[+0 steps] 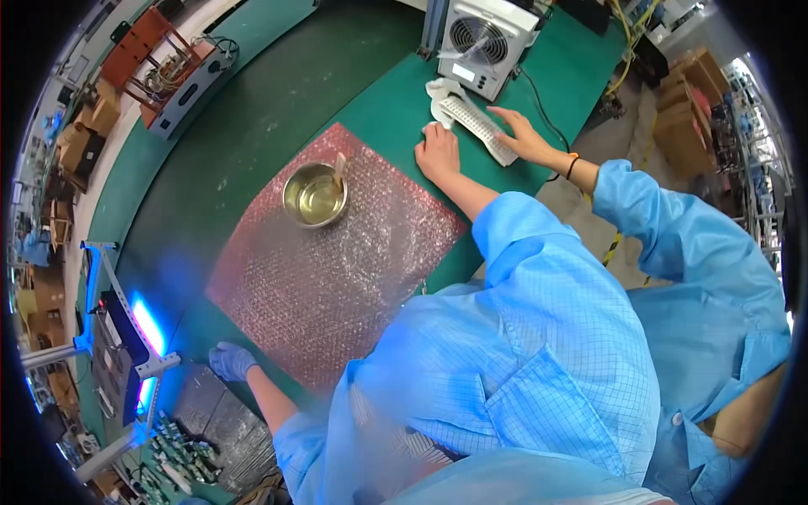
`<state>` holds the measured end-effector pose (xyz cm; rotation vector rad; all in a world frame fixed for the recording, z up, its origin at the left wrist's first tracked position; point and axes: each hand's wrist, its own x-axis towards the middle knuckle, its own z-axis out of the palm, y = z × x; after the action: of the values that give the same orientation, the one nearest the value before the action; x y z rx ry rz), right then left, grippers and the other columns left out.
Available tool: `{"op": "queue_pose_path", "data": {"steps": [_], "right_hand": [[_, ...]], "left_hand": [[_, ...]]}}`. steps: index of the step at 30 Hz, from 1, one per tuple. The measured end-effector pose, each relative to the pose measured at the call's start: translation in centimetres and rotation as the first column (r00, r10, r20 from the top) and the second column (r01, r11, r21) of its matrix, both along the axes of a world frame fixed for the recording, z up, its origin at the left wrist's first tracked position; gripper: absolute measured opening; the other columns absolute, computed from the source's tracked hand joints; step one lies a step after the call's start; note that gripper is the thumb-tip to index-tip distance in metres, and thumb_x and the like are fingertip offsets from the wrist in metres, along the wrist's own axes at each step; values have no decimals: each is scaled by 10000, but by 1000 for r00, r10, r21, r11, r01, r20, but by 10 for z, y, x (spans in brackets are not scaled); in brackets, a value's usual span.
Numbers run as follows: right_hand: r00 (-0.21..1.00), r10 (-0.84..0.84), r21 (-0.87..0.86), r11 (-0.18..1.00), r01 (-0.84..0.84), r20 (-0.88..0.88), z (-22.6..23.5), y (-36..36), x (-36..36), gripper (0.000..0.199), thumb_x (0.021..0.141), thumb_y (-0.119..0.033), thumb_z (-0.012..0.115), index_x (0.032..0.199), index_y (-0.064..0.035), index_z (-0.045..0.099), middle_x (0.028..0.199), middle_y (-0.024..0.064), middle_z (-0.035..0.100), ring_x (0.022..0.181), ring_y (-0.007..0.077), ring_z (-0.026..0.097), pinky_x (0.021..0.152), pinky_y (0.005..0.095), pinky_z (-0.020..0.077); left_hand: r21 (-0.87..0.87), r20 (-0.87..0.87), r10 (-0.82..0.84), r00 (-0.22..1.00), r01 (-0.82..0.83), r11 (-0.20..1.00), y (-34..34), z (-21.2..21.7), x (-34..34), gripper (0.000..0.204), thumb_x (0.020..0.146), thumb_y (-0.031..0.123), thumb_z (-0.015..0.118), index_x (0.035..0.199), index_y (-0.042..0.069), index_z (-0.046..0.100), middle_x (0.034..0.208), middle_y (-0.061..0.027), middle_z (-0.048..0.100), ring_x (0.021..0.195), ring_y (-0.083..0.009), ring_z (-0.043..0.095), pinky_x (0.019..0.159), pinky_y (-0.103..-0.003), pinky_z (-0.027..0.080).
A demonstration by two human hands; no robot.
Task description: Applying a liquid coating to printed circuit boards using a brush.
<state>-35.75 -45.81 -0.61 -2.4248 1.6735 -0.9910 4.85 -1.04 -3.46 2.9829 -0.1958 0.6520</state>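
My left hand (231, 362), in a pale blue glove, lies on the green bench beside a frame with a glowing blue light. It holds nothing that I can see. Farther off to the right, my right hand (438, 155) has its fingers curled at a crumpled white cloth (439, 91). A long white strip with rows of small square marks (473, 119) touches the cloth. Over its near end reaches a co-worker's hand (523, 140), fingers spread. Between my hands, a round metal pot (315, 195) with yellowish liquid stands on pink bubble wrap (337, 278); a brush-like handle (340, 168) leans inside it.
A white box-shaped fan unit (488, 46) stands at the far right of the bench. On the left rises the metal light frame (126, 337), with several circuit boards (181, 459) below it. The co-worker (699, 278) stands close at my right. Cardboard boxes (686, 118) are stacked beyond.
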Motion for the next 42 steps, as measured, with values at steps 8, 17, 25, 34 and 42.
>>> {"op": "queue_pose_path", "data": {"steps": [8,17,25,34,42], "right_hand": [[890,437,52,893,-446,129,9,52,-5,204,717,-91,554,905,-20,518,958,159,497,954,337,497,823,427,405],[875,316,279,860,-427,368,16,31,-23,163,778,-108,547,901,-4,566,874,151,568,780,288,577,694,359,468],[902,207,296,896,-331,380,23,21,-67,120,764,-60,522,865,-6,560,850,164,577,758,321,583,677,381,478],[982,62,7,998,-65,177,25,-18,-123,310,723,-109,580,1019,-22,547,992,168,525,956,345,521,826,398,443],[975,-107,135,982,135,-197,24,-21,-128,598,693,-298,697,1158,-12,454,1104,174,536,1012,330,516,870,441,393]], "left_hand": [[18,-35,-22,999,22,1000,-7,9,-2,395,872,372,424,962,21,581,948,-202,591,880,-365,556,783,-459,440],[55,-15,-18,1000,19,998,1,2,5,393,871,374,418,960,27,577,949,-199,592,880,-366,557,782,-460,443],[68,-53,6,999,-2,998,-6,9,-2,400,879,392,400,964,40,572,953,-192,585,890,-361,557,779,-459,447],[93,-169,62,984,-47,995,-3,12,-1,417,888,412,376,1049,63,536,1031,-183,564,964,-337,543,812,-450,439],[89,-112,46,993,-36,995,-8,16,-5,408,898,403,370,1009,50,542,989,-187,572,911,-350,554,783,-452,449]]}}
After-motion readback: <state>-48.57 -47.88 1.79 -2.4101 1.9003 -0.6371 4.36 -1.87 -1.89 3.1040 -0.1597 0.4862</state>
